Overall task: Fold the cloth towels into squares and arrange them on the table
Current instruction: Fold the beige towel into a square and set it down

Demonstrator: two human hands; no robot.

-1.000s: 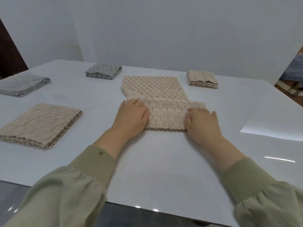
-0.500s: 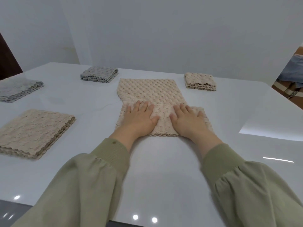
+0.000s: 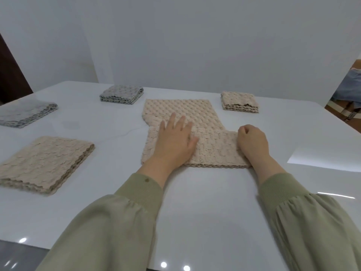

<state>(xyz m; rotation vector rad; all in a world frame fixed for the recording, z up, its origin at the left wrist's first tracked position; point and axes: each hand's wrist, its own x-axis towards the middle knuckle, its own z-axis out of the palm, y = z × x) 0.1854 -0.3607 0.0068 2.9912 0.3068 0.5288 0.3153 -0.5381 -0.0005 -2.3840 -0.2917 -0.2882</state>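
Head view: left hand (image 3: 173, 141) flat on beige towel (image 3: 214, 150), fingers (image 3: 172, 121) spread; right hand (image 3: 253, 142) pinches fold's right end; unfolded length runs beyond left fingers.

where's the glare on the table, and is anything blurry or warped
Head view: a bright glare patch lies on the glossy white table at right, with a thin streak below it and small light dots at the near edge. The lighting is soft and shadows are faint. The wide lens bends the table's far edge. The left hand, flat on the beige towel, looks slightly smeared.
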